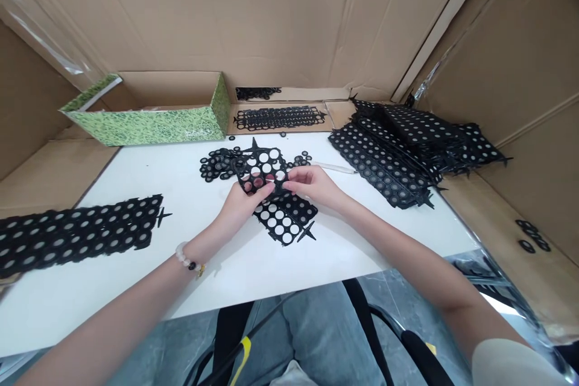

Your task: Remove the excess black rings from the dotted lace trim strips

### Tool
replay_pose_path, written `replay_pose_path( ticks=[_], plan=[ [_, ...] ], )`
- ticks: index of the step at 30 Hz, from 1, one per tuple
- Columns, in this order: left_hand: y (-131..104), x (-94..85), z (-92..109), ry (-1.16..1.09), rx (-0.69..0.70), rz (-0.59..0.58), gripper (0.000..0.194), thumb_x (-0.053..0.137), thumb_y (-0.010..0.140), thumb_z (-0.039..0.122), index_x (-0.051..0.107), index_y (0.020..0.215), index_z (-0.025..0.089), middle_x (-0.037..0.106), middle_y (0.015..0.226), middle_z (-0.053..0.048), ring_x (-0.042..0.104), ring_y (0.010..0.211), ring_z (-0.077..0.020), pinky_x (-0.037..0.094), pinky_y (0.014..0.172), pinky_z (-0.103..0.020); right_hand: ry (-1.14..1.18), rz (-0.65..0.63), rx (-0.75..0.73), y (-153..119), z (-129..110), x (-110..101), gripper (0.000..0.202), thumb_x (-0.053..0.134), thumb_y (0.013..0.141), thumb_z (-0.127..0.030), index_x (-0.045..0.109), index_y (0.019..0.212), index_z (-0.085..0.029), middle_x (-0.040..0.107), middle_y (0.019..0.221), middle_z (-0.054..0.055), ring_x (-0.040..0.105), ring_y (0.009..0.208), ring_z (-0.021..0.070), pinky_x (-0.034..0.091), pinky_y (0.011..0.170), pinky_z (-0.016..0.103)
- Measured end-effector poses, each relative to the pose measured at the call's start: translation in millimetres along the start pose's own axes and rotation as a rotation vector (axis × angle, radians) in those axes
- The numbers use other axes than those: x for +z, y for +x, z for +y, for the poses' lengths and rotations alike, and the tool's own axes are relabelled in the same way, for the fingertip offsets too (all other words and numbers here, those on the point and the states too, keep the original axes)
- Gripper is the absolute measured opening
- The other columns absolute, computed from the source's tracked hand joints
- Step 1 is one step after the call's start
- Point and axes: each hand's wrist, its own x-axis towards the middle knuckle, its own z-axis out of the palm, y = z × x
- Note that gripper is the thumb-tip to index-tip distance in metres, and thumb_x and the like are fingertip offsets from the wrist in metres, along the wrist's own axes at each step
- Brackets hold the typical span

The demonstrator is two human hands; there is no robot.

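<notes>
A black sheet with rows of round holes (265, 157) is held up over the middle of the white table. My left hand (246, 202) is closed on its lower left part, thumb on top. My right hand (314, 186) pinches its right edge. The sheet's lower part (283, 223) lies beneath the hands, partly with open holes and partly with discs in them. Loose black rings (219, 164) are heaped just left of the sheet, and a smaller group of rings (303, 159) lies to its right.
Black perforated sheets (384, 151) are piled at the right, near a thin clear tool (335, 167). Another sheet (76, 232) lies at the left. Behind stand a green open box (154, 126) and an emptied-looking sheet (280, 117). Several rings (527, 245) lie on cardboard far right.
</notes>
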Motion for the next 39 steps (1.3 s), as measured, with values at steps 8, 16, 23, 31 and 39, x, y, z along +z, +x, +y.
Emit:
replay_pose_path(
  ticks=[8, 16, 23, 31, 39],
  plan=[
    [-4, -0.9, 3, 0.022, -0.053, 0.025, 0.044, 0.088, 0.055, 0.038, 0.053, 0.076, 0.022, 0.061, 0.076, 0.001, 0.064, 0.075, -0.0217, 0.055, 0.075, -0.038, -0.209, 0.244, -0.277, -5, -6, 1, 0.033, 0.069, 0.086, -0.043, 0.067, 0.11, -0.02, 0.068, 0.091, 0.006, 0.062, 0.082, 0.0181, 0.052, 0.074, 0.033],
    [-3, -0.8, 1, 0.099, -0.008, -0.105, 0.036, 0.086, 0.058, 0.038, 0.059, 0.074, 0.021, 0.064, 0.075, 0.001, 0.063, 0.076, -0.0199, 0.054, 0.074, -0.033, -0.729, -0.083, -0.662, -6, -11, -10, 0.025, 0.063, 0.093, -0.039, 0.074, 0.109, -0.024, 0.073, 0.102, 0.009, 0.058, 0.097, 0.0239, 0.052, 0.087, 0.042],
    [-1, -1.7, -3, 0.185, 0.007, -0.253, 0.028, 0.081, 0.064, 0.042, 0.068, 0.072, 0.019, 0.069, 0.072, -0.001, 0.063, 0.071, -0.0201, 0.053, 0.069, -0.033, -0.779, -0.261, -0.703, -5, -13, -19, 0.031, 0.055, 0.098, -0.041, 0.073, 0.108, -0.018, 0.074, 0.097, 0.01, 0.063, 0.09, 0.0218, 0.053, 0.084, 0.037],
    [-3, -2.4, -2, 0.17, -0.045, -0.335, 0.024, 0.083, 0.064, 0.039, 0.074, 0.076, 0.02, 0.075, 0.079, -0.005, 0.067, 0.073, -0.0234, 0.056, 0.072, -0.036, -0.444, 0.183, -0.391, -5, -10, -7, 0.045, 0.041, 0.102, -0.049, 0.071, 0.086, -0.019, 0.069, 0.078, 0.006, 0.062, 0.072, 0.0172, 0.05, 0.069, 0.03],
    [-12, 7.9, -9, 0.186, -0.043, -0.274, 0.022, 0.081, 0.067, 0.039, 0.068, 0.071, 0.022, 0.077, 0.084, -0.006, 0.07, 0.081, -0.0274, 0.056, 0.08, -0.042, -0.711, 0.408, -0.156, 18, 33, -46, 0.016, 0.065, 0.089, -0.03, 0.078, 0.089, -0.02, 0.072, 0.084, 0.007, 0.063, 0.08, 0.0217, 0.048, 0.077, 0.034]
  ],
)
